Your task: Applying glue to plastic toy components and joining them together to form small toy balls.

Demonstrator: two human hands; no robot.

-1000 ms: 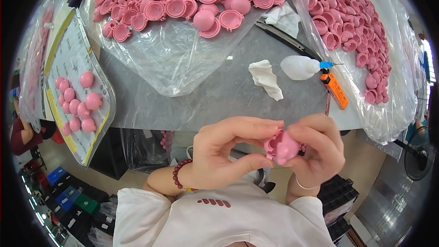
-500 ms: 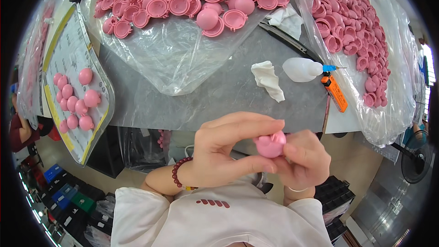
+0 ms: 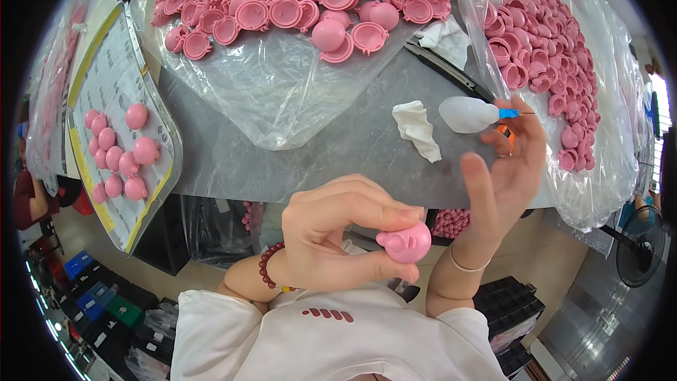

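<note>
My left hand (image 3: pixel 342 231) pinches a small round pink plastic piece (image 3: pixel 409 243) between thumb and fingers, close in front of my chest. The piece looks like a ball with small raised bits on its face. My right hand (image 3: pixel 502 176) is stretched out to the table's right side, thumb and fingers apart. Its fingertips are beside the blue needle tip of a white squeeze bottle (image 3: pixel 465 114) lying on its side. Part of an orange case (image 3: pixel 505 140) shows between those fingers, the rest hidden; whether they touch it I cannot tell.
Pink half-shells (image 3: pixel 285 10) are heaped on a plastic bag at the back, with another heap (image 3: pixel 546 42) at the right. A crumpled tissue (image 3: pixel 417 131) and a black utility knife (image 3: pixel 451 70) lie on the grey table. Several pink balls (image 3: pixel 128 164) sit on a tray (image 3: pixel 156 77) at left.
My right hand has let go of the pink piece and moved away, up and right to the bottle and orange case. My left hand still holds the piece, now slightly lower and turned.
</note>
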